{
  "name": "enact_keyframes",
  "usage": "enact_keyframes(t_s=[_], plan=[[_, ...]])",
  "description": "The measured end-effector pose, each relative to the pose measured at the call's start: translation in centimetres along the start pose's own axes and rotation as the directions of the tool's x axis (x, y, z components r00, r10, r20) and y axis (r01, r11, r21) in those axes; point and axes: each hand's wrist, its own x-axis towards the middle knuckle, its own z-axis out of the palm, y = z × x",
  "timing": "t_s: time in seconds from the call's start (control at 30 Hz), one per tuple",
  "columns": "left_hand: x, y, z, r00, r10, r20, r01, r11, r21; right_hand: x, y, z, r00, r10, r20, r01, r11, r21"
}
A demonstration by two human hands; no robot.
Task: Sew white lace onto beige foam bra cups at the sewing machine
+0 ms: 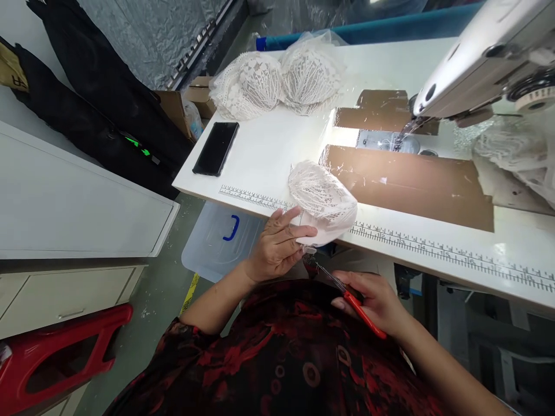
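Note:
A white lace bra cup [323, 196] lies over the front edge of the sewing table, its lace side up. My left hand [280, 245] is closed on the cup's near edge, fingers on top, thumb underneath. A small pale tab of fabric sticks out below the fingertips. In my right hand [375, 297] is a pair of red-handled scissors [362, 313], held low in front of my body. Their slim metal blades point up and left toward that tab, just short of it as far as I can see. Part of the handles is hidden by my fingers.
The sewing machine head [481, 58] stands over the needle plate [384, 141] at the right. Brown tape [407, 185] and a printed ruler [433, 251] mark the table. Two joined lace cups [277, 81] and a black phone [215, 148] lie left. A lidded plastic box [217, 242] sits below.

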Motion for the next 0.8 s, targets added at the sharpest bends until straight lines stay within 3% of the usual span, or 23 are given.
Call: enact_keyframes(t_s=[0.1,0.2,0.27,0.33,0.4,0.47,0.53,0.67,0.8], plan=[[1.9,0.6,0.0,0.989,-0.101,-0.111,0.069,0.963,-0.259,-0.8,-0.1,-0.7,1.0,0.004,-0.02,-0.004,1.0,-0.01],[2.7,1.1,-1.0,0.961,-0.214,-0.177,0.133,0.914,-0.383,-1.8,-0.2,-1.5,0.999,0.013,-0.044,-0.014,0.999,-0.03],[2.7,1.2,-2.0,0.971,-0.233,-0.06,0.184,0.879,-0.44,-2.4,-0.4,-1.9,0.996,0.019,-0.086,-0.023,0.999,-0.044],[2.5,1.3,-2.7,0.964,-0.224,0.145,0.266,0.828,-0.494,-2.5,-0.6,-2.1,0.995,0.038,-0.095,-0.043,0.998,-0.047],[2.2,1.4,-3.0,0.923,-0.205,0.325,0.356,0.775,-0.523,-2.2,-1.1,-2.0,0.996,0.076,-0.04,-0.078,0.997,-0.029],[1.8,1.6,-3.0,0.885,-0.187,0.427,0.417,0.726,-0.547,-1.4,-1.5,-1.8,0.99,0.137,0.045,-0.137,0.991,-0.003],[1.4,1.7,-2.7,0.865,-0.187,0.465,0.453,0.69,-0.565,-0.8,-1.6,-1.6,0.974,0.206,0.09,-0.208,0.978,0.015],[0.5,1.6,-2.5,0.843,-0.248,0.478,0.507,0.664,-0.549,-0.9,-1.1,-1.6,0.947,0.32,0.037,-0.322,0.945,0.053],[-0.4,1.1,-2.4,0.826,-0.31,0.471,0.548,0.636,-0.543,-2.2,-0.8,-2.1,0.939,0.336,0.08,-0.342,0.936,0.084]])
